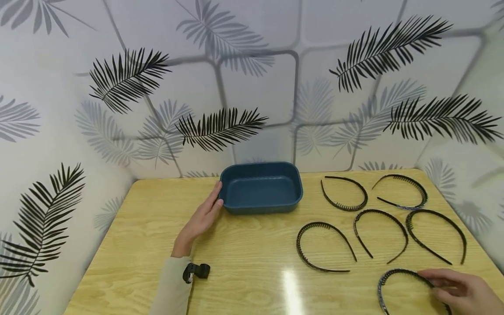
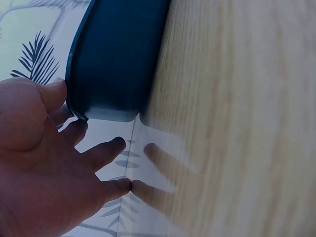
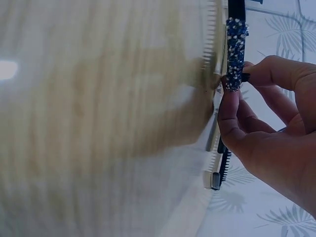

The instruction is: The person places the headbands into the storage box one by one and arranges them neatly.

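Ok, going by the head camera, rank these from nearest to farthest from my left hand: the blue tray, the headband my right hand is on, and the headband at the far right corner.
1. Blue tray, touching the left hand.
2. Headband under the right hand, near right edge.
3. Far-right corner headband, by the wall.

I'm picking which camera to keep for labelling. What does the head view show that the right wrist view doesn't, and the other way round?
Only the head view shows the blue tray, the left hand touching its side, and five more headbands laid out on the table. Only the right wrist view shows the beaded blue-and-white covering on the headband and its comb teeth up close. Both show the right hand pinching that headband above the wooden table.
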Tool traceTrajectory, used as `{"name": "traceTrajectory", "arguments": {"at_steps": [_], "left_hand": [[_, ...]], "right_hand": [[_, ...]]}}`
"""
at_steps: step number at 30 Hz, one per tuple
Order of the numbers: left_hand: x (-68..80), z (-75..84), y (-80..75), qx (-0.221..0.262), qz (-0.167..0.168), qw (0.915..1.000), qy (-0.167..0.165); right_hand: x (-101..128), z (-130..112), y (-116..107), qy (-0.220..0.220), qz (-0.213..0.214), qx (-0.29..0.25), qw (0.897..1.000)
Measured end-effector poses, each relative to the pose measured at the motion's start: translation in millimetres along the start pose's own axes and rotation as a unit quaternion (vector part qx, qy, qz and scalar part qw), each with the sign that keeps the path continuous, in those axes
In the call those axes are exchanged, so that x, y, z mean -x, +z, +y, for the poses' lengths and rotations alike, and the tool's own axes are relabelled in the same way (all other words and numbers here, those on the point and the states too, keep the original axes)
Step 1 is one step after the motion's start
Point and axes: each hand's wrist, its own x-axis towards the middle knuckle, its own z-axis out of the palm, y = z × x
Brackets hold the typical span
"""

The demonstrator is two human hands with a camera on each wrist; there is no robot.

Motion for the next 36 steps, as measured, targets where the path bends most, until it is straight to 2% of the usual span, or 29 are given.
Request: {"name": "traceTrajectory", "arguments": {"at_steps": [6, 8, 13, 18, 21, 25, 28, 33, 36], "left_hand": [[-1.2, -0.6, -1.2, -0.014, -0.001, 0.9999, 0.001], [-0.8, -1.3, -1.3, -0.017, 0.002, 0.9998, 0.001], [-1.4, -1.3, -2.6, -0.022, 0.003, 0.9997, 0.001], [0.0, 0.8, -3.0, -0.022, -0.005, 0.9997, -0.003], [1.2, 1.0, -2.7, -0.019, -0.009, 0.9998, -0.004], [0.9, 0.7, -3.0, -0.022, -0.011, 0.9997, -0.008], [-0.5, 0.1, -3.6, -0.025, -0.010, 0.9996, -0.007], [-1.4, -1.1, -3.6, -0.023, -0.009, 0.9997, -0.006], [0.8, -1.5, -2.6, -0.021, -0.010, 0.9997, -0.009]], "right_hand": [[-0.7, -2.8, -5.2, -0.036, -0.004, -0.025, 0.999], [-0.8, -2.1, -7.0, -0.063, -0.009, -0.035, 0.997], [-3.3, 1.7, -13.3, -0.135, -0.056, -0.062, 0.987], [-4.9, 5.6, -16.4, -0.136, -0.112, -0.071, 0.982], [-5.6, 8.5, -16.5, -0.150, -0.138, -0.088, 0.975], [-7.3, 12.4, -15.3, -0.180, -0.170, -0.139, 0.959], [-7.7, 13.5, -16.3, -0.170, -0.189, -0.158, 0.954], [-7.3, 13.7, -21.9, -0.130, -0.196, -0.136, 0.962], [-8.3, 14.8, -22.7, -0.130, -0.206, -0.139, 0.960]]}}
